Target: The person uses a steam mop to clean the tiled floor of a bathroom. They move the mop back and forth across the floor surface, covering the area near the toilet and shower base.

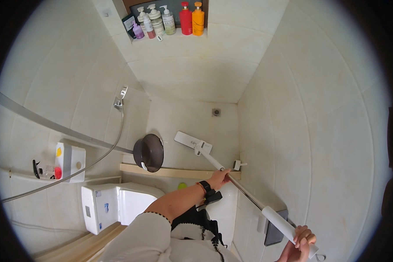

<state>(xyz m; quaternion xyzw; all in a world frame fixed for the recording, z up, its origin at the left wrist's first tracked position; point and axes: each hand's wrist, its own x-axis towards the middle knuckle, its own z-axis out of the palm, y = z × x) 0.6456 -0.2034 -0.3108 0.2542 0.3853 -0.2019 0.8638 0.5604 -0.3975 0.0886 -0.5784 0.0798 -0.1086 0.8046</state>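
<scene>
A flat mop with a white head (186, 139) rests on the shower floor, its long pole (245, 191) slanting down to the right. My left hand (220, 178) grips the pole about midway, where the white lower section meets the metal tube. Around the white grip at the pole's upper end, my right hand (302, 244) is closed. A dark band and a small black device are on my left wrist.
A dark plastic basin (153, 153) leans near the beige threshold (180, 173). The white toilet (100, 209) stands at lower left, a shower hose (122, 124) hanging above. A floor drain (216, 112) lies beyond the mop head. Several bottles (185, 19) fill the wall niche.
</scene>
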